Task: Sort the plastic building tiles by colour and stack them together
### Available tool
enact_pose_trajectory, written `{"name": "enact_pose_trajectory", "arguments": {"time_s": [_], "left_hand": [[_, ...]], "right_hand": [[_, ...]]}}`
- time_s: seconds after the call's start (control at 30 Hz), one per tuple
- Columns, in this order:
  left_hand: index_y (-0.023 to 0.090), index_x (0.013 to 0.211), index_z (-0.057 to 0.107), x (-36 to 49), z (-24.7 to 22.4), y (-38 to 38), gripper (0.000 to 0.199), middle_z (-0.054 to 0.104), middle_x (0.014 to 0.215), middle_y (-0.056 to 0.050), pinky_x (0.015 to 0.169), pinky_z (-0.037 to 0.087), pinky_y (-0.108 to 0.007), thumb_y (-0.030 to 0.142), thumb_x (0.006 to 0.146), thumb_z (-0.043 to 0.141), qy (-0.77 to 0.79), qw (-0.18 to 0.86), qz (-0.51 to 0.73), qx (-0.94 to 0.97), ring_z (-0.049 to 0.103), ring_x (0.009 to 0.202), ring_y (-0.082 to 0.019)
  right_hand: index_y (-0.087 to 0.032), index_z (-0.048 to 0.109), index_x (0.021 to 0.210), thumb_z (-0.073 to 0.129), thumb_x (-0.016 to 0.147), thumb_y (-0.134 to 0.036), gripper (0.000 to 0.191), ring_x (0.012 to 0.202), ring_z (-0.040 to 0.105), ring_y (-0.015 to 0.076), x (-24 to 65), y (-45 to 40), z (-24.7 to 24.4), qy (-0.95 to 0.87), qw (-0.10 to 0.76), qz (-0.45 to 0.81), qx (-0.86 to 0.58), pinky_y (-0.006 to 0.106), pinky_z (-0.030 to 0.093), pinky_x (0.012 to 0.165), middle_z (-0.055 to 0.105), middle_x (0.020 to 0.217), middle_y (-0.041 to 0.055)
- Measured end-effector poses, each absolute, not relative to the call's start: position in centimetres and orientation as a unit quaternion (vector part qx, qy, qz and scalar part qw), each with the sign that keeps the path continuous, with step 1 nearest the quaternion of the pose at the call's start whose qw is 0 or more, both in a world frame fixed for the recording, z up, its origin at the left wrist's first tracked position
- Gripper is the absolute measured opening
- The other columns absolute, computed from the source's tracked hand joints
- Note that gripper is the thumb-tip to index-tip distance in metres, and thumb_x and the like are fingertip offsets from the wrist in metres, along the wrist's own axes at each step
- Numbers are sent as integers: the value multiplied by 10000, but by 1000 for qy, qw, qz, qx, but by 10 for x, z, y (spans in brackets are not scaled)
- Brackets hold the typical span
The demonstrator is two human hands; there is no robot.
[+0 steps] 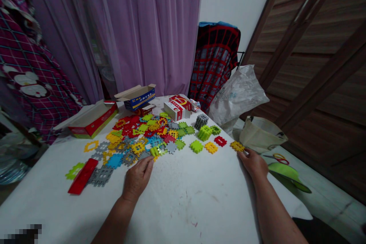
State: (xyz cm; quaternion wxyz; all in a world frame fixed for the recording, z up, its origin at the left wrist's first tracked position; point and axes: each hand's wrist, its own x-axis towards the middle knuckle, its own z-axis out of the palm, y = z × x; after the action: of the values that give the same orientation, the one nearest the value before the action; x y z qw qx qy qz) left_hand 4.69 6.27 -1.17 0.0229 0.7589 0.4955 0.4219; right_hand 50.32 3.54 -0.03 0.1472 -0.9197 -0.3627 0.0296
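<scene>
My right hand (pixel 254 163) is at the table's right edge, its fingers closed on the near side of a yellow interlocking building piece (pixel 237 146). My left hand (pixel 137 178) rests at the front of a mixed pile of building pieces (pixel 154 129). Its fingers are pressed together beside a lime-yellow piece (pixel 158 150); what they hold, if anything, is hidden. Between the hands lie a lime piece (pixel 196 146), a yellow piece (pixel 211 147) and a red piece (pixel 220 141). Behind these stand a green stack (pixel 204 132) and a grey stack (pixel 201 121).
On the white table (pixel 194 198) are a red strip (pixel 82 176), an open red-green box (pixel 94 124), a blue box (pixel 140 98) and a red-white box (pixel 177 107). Beyond the right edge are a plastic bag (pixel 237 91), a cloth bag (pixel 261 135), scissors (pixel 280 159) and a green cap (pixel 288 176).
</scene>
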Motion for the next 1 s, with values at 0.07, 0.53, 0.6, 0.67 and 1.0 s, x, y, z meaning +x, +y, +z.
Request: {"name": "enact_pose_trajectory", "arguments": {"time_s": [0.07,0.53,0.6,0.67,1.0], "left_hand": [[240,988,711,47,-12,62,290,777,930,-28,753,570,-235,372,949,456,500,25,422,756,732,812,-162],[236,943,726,53,-10,53,283,765,923,-56,779,544,-237,295,943,449,546,43,387,742,712,837,-162],[235,902,727,54,-8,50,289,759,880,-53,755,528,-225,284,945,445,561,33,376,737,703,808,-157],[238,867,723,53,-7,48,284,746,833,-44,720,512,-223,277,944,453,579,23,374,725,691,773,-156],[245,1066,699,7,2,68,222,680,1075,-79,914,455,-408,266,855,634,673,-103,308,665,604,1031,-256]], "right_hand": [[-194,649,1290,480,857,-517,566,990,664,343,502,35,1,-367,146,30,-918,371,469,687,739,1071,117],[-198,644,1301,458,836,-557,617,900,663,356,501,29,0,-342,225,42,-912,433,465,658,720,1074,172],[-215,665,1269,431,833,-542,593,832,664,339,492,31,-3,-345,255,23,-903,421,456,627,726,1039,164],[-225,695,1207,414,814,-527,570,770,660,324,473,35,-6,-389,281,5,-877,405,455,602,737,985,134],[-228,763,951,428,875,-440,404,730,710,205,318,72,-20,-756,348,13,-554,273,502,652,769,852,87]]}}
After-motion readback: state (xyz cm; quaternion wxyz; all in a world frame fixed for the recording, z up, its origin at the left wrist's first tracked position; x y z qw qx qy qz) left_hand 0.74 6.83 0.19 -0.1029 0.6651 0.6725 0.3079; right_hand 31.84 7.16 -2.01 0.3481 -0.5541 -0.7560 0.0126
